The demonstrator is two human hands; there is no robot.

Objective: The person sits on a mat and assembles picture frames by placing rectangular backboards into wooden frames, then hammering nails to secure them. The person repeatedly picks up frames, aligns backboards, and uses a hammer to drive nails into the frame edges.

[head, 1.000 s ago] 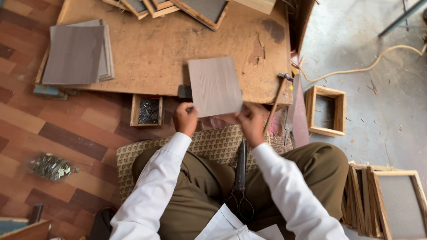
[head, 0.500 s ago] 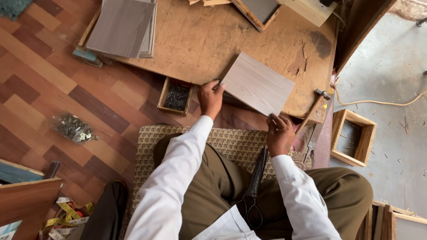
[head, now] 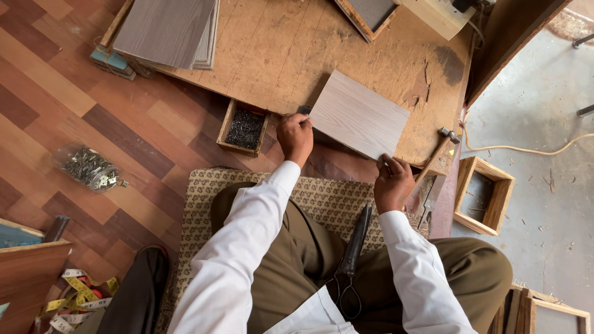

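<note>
A pale grey wood-grain panel lies tilted on the low plywood work board. My left hand grips the panel's near left corner. My right hand holds its near right corner, close to the board's edge. Both sleeves are white. A hammer with a wooden handle lies just right of my right hand. A small wooden box of dark nails sits on the floor left of my left hand. Black pincers rest on my lap.
A stack of grey panels lies at the board's far left. A bag of metal fittings and a yellow tape measure lie on the wood-pattern floor. Open wooden frames stand on concrete at right, near a pale cable.
The panel has come down from being held up in front of me to lying flat on the board. My right hand moved to its near right corner. The view shifted left.
</note>
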